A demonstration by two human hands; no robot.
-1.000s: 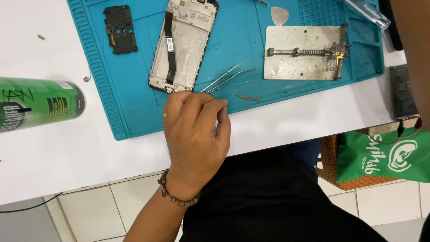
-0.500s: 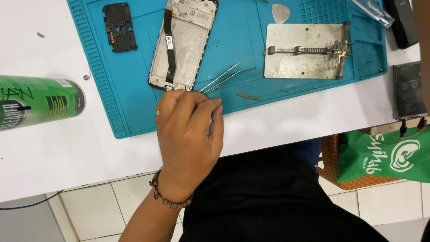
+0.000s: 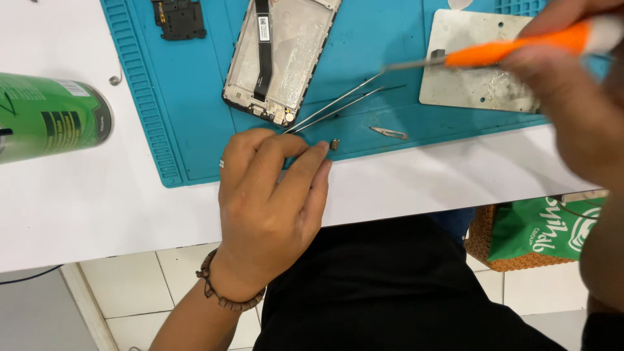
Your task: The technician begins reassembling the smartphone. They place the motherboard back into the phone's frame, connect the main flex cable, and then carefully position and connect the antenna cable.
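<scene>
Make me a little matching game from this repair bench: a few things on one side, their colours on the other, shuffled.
Things:
1. work mat
2. spray can
3. screwdriver handle, in the right hand
4. bracelet, on the left hand

Colours:
A. orange
B. brown
C. teal blue
D. green

Pairs: 1-C, 2-D, 3-A, 4-B

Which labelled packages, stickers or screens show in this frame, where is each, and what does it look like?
Green spray can: lying on its side on the white table, left of the blue mat; cylindrical, green with black and white print.
Green bag: below the table edge at right, in a woven basket; green with white lettering and a round emblem.
White sticker: small rectangle on the black strip inside the opened phone frame.
</scene>
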